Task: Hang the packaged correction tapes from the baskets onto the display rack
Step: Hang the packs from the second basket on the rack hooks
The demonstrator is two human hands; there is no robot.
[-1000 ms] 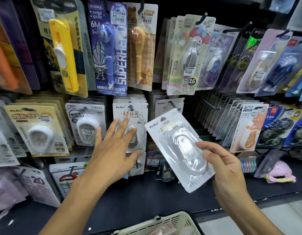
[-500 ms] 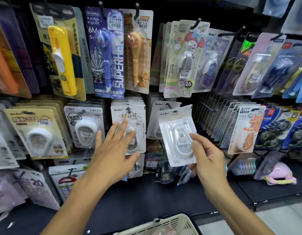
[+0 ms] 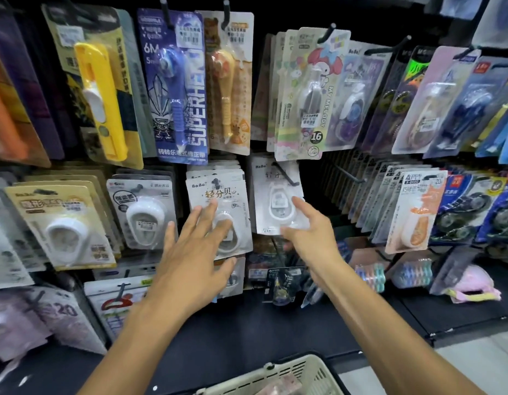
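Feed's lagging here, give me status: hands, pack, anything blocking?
Right hand pinching pack at hook. Left hand flat on neighbouring stack. Nothing blocking.

My left hand (image 3: 190,260) lies flat on the hung packs (image 3: 218,201); my right hand (image 3: 309,232) holds a correction tape pack (image 3: 278,201) just right of them, above the basket (image 3: 298,374).

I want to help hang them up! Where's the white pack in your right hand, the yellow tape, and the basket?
white pack (image 3: 278,206): head view, on its clear blister.
yellow tape (image 3: 104,101): head view, on its long yellow body.
basket (image 3: 309,374): head view, on its slotted side wall.
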